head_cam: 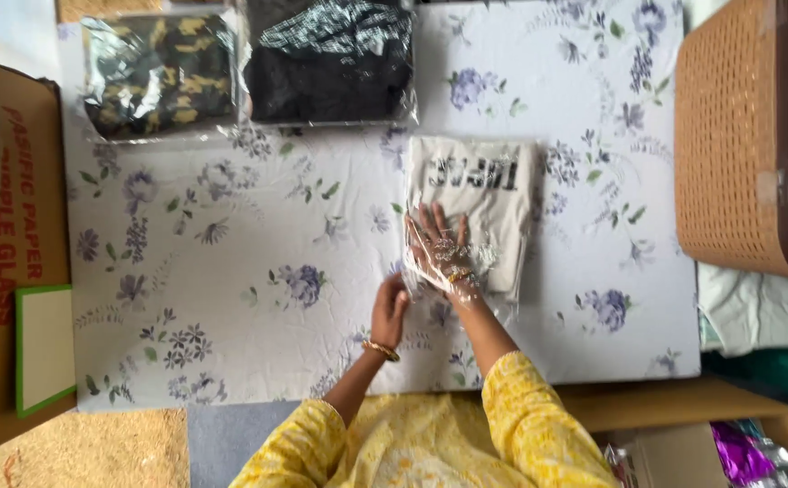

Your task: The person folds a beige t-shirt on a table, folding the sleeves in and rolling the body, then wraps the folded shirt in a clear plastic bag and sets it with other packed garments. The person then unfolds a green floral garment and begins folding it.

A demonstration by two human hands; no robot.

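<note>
A folded cream garment (484,190) with dark lettering lies on the floral cloth (231,271), partly inside a clear plastic bag (511,298). My right hand (439,253) is inside the bag's open end, fingers spread flat against the garment's near edge. My left hand (389,312) pinches the bag's near left edge. Both wrists are bare below yellow sleeves, and the left one wears a gold bangle.
Two bagged garments lie at the far edge: a camouflage one (159,72) and a black one (330,59). A brown woven basket (737,136) stands at the right. A cardboard box (5,226) and a green-framed board (46,348) sit at the left.
</note>
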